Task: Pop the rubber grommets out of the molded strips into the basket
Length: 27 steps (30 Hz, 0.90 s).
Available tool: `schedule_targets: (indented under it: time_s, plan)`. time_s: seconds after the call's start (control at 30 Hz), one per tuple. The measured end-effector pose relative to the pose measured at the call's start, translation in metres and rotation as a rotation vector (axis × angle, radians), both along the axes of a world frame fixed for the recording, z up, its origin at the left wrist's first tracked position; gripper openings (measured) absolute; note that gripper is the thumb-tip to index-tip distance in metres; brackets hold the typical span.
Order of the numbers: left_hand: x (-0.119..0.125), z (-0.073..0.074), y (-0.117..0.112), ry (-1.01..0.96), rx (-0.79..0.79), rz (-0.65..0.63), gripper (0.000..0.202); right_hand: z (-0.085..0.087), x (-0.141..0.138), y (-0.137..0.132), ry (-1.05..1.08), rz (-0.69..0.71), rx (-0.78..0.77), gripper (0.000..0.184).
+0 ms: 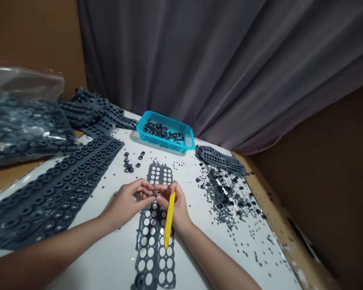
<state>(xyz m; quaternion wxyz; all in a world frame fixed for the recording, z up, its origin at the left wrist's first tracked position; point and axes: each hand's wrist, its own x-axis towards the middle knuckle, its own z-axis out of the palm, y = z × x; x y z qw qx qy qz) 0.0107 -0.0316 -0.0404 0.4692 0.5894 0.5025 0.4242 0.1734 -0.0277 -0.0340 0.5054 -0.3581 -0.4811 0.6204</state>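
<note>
A long grey rubber strip (153, 249) full of round punched holes lies on the white table (115, 266), running from the near edge towards the back. My left hand (130, 201) and my right hand (177, 207) meet over its middle, fingers pinched together on a small grey rubber piece (154, 195). My right hand also grips a yellow stick tool (169, 219), which slants down over the strip.
Wide grey rubber sheets (54, 189) with rings lie at the left, with more piled behind. A blue basket (166, 133) of small rings stands at the back. Another strip (220, 160) and scattered scraps (226, 197) lie at the right. A plastic bag (21, 117) sits far left.
</note>
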Motion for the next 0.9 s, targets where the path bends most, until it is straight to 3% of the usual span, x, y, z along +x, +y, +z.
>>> schedule_targets:
  time_s: [0.3,0.57,0.77,0.9]
  plan:
    - [0.0022,-0.0048,0.0014,-0.077,0.024,-0.006,0.015,-0.0050,0.0015,-0.0018,-0.200,-0.153,0.057,0.046]
    - [0.0025,-0.0006,-0.0012,-0.019,0.058,-0.039,0.015,0.0015,0.0003,-0.0056,-0.241,-0.168,0.120,0.043]
    - [0.0020,0.0038,-0.0021,-0.090,-0.050,-0.063,0.020,0.0014,-0.0003,-0.0085,-0.262,-0.172,0.204,0.039]
    - [0.0025,0.0033,-0.0014,-0.041,-0.023,-0.083,0.020,0.0015,0.0005,-0.0105,-0.291,-0.201,0.258,0.038]
